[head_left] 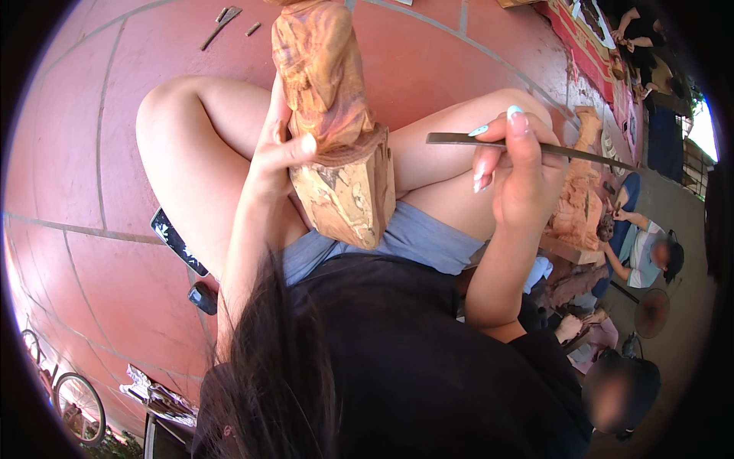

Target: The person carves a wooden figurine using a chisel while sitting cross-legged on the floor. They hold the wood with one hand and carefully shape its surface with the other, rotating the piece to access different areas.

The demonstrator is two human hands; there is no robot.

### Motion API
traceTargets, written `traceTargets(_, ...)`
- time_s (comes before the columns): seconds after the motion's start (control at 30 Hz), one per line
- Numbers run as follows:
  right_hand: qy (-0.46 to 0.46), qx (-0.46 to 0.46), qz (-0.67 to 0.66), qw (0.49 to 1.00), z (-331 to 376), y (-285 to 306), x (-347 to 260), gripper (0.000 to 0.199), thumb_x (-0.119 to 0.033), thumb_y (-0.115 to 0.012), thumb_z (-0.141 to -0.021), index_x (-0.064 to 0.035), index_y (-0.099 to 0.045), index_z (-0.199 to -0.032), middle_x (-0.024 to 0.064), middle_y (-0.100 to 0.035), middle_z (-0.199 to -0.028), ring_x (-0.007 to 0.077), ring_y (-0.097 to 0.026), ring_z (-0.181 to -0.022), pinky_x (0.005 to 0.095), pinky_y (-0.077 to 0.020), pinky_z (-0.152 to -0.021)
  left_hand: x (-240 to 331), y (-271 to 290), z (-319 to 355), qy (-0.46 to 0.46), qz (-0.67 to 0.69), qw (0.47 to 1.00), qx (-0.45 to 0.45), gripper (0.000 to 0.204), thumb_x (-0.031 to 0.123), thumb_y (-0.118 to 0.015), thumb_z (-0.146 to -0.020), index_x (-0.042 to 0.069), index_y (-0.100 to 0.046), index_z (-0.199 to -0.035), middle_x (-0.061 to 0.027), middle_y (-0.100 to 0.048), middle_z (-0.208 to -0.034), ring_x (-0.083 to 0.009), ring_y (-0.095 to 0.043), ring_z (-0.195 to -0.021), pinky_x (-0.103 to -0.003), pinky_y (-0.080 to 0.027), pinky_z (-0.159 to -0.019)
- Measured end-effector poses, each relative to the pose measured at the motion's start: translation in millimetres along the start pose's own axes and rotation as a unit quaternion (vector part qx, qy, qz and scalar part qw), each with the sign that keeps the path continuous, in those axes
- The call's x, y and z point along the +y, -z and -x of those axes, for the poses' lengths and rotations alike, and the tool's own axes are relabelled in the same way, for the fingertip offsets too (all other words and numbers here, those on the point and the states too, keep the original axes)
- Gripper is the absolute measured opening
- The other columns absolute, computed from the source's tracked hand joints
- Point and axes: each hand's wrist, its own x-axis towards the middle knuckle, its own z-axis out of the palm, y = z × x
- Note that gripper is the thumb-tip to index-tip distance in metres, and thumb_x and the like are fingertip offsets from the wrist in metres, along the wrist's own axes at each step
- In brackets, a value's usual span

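Red-brown tiled floor (115, 138) with pale grout lines, outdoor workshop setting, fisheye bend at the rim. Landmark: tall reddish-tan carved wooden figure on a square unfinished block base (336, 130), propped upright on the lap between bare knees, long axis running from lap up toward the top of frame, tilted slightly. Left hand (275, 157) wrapped against the figure's left flank just above the block, thumb pressed on the front, fingers hidden behind the wood; closed around it, steadying. Right hand (516, 172) well to the right of the figure, apart from it, fingers curled shut around a thin dark metal carving chisel (535, 145). Chisel's long axis near horizontal, crosswise to the figure's axis; one end pointing left toward the figure with a clear gap between, other end reaching far right; which end cuts, cannot tell. Left hand the nearer one, already touching; right hand off to the side at about the height of the figure's lower part. Blue-grey shorts (428, 237) below the block base. Dark flat phone (177, 243) on the floor down-left of the figure, beside the thigh. Loose metal tools (222, 23) on the tiles up-left of the figure. Second carved wooden statue (577, 206) right of the figure, past the right hand, with other people seated working around it. Bicycle wheel (76, 405) far down-left.
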Motion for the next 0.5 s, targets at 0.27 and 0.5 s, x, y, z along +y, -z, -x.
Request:
traceTargets(0.27,-0.008,-0.056,-0.017,0.998,13,-24,15,0.026,-0.018,-0.058,-0.097,0.0048,-0.066,-0.087,0.0059,-0.060,-0.061,0.0099,-0.055,-0.051,0.0206,-0.0441,-0.049,-17,9,-3,0.095,0.136,0.984,0.062,0.058,0.045,-0.052,-0.096,0.002,-0.043,-0.133,-0.0158,-0.060,-0.120,-0.0276,-0.061,-0.107,-0.044,-0.050,-0.093)
traceTargets(0.5,-0.008,-0.097,-0.094,0.991,7,-29,45,0.027,-0.013,-0.052,-0.100,0.0052,-0.057,-0.120,0.0076,-0.064,-0.087,0.0108,-0.060,-0.078,0.0230,-0.0472,-0.073,-27,-3,-2,0.203,0.201,0.952,0.109,0.064,0.059,-0.043,-0.094,0.005,-0.050,-0.128,-0.0147,-0.061,-0.117,-0.0283,-0.061,-0.106,-0.045,-0.050,-0.092)
